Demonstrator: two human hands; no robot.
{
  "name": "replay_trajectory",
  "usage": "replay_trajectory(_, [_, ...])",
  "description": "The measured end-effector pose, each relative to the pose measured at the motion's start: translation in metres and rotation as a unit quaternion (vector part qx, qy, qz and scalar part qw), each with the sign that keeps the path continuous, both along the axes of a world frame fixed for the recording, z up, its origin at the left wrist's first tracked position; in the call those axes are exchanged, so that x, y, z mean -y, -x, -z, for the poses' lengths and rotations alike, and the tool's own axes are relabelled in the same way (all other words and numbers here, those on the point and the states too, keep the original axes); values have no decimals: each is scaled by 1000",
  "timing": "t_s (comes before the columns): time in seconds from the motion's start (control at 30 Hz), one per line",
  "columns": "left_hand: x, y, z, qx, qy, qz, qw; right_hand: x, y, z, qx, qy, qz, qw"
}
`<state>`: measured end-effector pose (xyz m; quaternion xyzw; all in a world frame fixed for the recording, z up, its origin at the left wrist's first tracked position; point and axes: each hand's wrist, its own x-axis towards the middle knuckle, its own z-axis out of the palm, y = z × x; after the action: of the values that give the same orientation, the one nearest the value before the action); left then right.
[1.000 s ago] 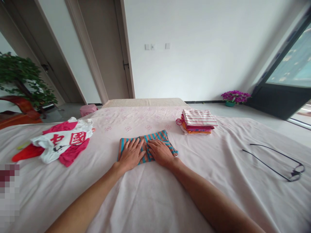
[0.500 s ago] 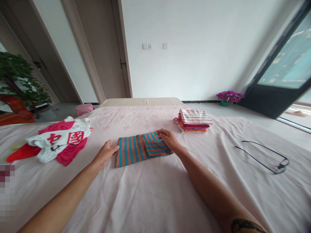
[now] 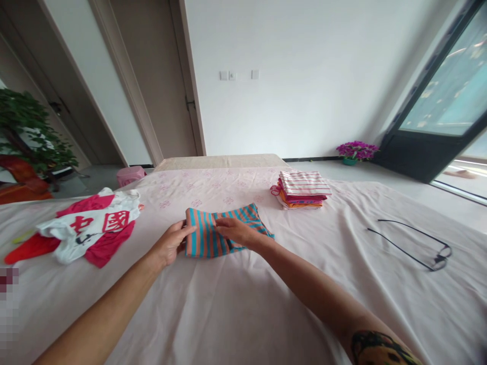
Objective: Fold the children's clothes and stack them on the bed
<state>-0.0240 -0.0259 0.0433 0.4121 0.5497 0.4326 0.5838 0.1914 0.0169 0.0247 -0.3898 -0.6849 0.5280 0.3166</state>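
A garment with teal and orange stripes (image 3: 205, 238) lies partly folded in the middle of the pale pink bed sheet (image 3: 236, 304). My left hand (image 3: 172, 243) pinches its left edge between thumb and fingers. My right hand (image 3: 235, 231) lies across the middle of the garment, fingers together and pressing the folded-over part down. A stack of folded striped clothes (image 3: 302, 188) sits behind and to the right of my hands.
A red and white shirt (image 3: 85, 228) lies crumpled at the left of the bed. A black cord (image 3: 418, 241) lies on the sheet at the right. Beyond the bed are a pink stool (image 3: 129, 175), a green plant (image 3: 26, 129), purple flowers (image 3: 355, 150) and a door.
Both hands lay flat on the garment, then drew apart to its two ends. Now my right hand has come across to the middle and the garment looks narrower; my left hand holds the left edge.
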Motion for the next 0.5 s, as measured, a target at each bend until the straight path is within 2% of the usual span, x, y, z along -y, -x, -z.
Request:
replay_trajectory(0.07, [-1, -14, -11, 14, -21, 1, 1000, -2, 0, -3, 3, 60, 9, 998])
replay_trajectory(0.17, [-6, -40, -25, 26, -46, 4, 999, -1, -8, -11, -48, 155, 23, 986])
replay_trajectory(0.3, [-18, -78, -33, 64, -68, 25, 995, -1, -31, -23, -137, 263, 3, 955])
replay_trajectory(0.37, [-24, -95, -33, 85, -75, 40, 993, -3, -42, -27, -161, 275, 3, 948])
replay_trajectory(0.5, [-34, -113, -22, 85, -78, 41, 992, -8, -56, -27, -128, 238, 62, 961])
